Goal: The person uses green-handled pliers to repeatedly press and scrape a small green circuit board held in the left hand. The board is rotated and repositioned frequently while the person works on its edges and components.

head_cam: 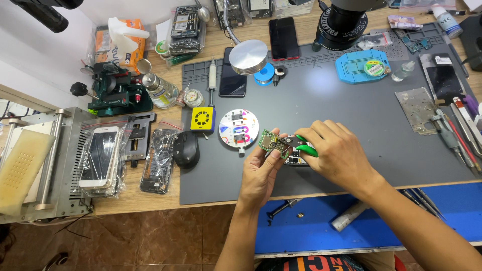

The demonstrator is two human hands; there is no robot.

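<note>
While my left hand (261, 173) pinches a small green circuit board (272, 142) between thumb and fingertips, holding it just above the grey work mat (351, 120), my right hand (335, 153) is closed around a green-handled tool (306, 147) whose tip meets the board's right edge. I think it is a pair of cutters or tweezers, though my fingers cover too much of it to be sure. Under the board, partly hidden by both hands, lies a dark phone part (296, 161) on the mat.

Just to the left of the board sits a round white disc (239, 128) with coloured marks and small parts on it, and beside that a yellow square device (202, 119) with a dark grille. A black mouse-shaped object (186, 149) rests at the mat's left edge. Farther back on the mat lie a black phone (233, 79), a blue holder (362, 65) and a blue spool (264, 74), with a round metal lamp head (248, 56) hanging over them. A thin metal plate (417, 109) and a row of hand tools (464, 131) lie well apart to my right. On the wooden bench to my left, bagged phones (102, 155) are stacked.
</note>
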